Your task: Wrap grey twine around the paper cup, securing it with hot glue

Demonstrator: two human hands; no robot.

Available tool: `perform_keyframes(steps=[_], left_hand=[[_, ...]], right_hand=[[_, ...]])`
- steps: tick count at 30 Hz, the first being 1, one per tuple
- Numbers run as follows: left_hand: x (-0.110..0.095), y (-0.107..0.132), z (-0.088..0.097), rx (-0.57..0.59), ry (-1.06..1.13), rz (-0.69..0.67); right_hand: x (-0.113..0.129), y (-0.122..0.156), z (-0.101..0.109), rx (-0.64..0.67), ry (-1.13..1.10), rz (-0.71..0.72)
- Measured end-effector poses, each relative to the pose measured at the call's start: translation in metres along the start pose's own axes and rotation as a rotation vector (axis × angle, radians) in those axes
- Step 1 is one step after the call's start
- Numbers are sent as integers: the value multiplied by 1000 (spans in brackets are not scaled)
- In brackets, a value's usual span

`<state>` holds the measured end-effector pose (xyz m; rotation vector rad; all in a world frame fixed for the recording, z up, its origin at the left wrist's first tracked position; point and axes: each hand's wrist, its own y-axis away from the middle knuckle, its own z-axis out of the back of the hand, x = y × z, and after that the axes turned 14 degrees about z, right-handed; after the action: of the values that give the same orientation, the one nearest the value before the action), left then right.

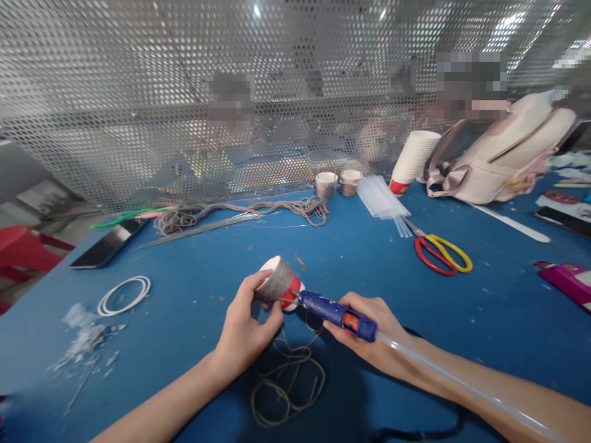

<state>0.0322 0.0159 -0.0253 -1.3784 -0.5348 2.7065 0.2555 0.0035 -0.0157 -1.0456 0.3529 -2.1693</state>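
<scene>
My left hand (252, 320) is closed around a paper cup (277, 282) that lies tilted, its white mouth toward the upper left. Grey cord is wound round much of the cup, and a red band shows near its base. In my right hand (369, 320) is a blue hot glue gun (327, 309), its nozzle at the red part of the cup; whether it touches, I cannot tell. A long clear glue stick (429, 363) sticks out of the gun's back over my forearm. Loose grey cord (289, 381) trails from the cup onto the table in loops.
Scissors (443, 253), clear glue sticks (381, 197), two wrapped cups (327, 184) and stacked paper cups (415, 157) stand or lie toward the back right, near a pale backpack (498, 154). Bundled cord (180, 218), a phone (111, 243), a white coil (124, 295) and scraps (85, 335) are left.
</scene>
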Motion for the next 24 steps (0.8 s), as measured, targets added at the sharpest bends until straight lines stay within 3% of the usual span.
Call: perform_keyframes(steps=[8,13,18,24], left_hand=[[1,0,1,22,14,3],[2,0,2,33,34,-11],[3,0,4,54,93,-25],[6,0,5,78,124,-56]], right_hand=[[1,-2,2,-5,-4,-42],[1,1,1,-24,-35,15],[2,-2,6,-41,-45,-105],[5,-3,9,-30,-122,-152]])
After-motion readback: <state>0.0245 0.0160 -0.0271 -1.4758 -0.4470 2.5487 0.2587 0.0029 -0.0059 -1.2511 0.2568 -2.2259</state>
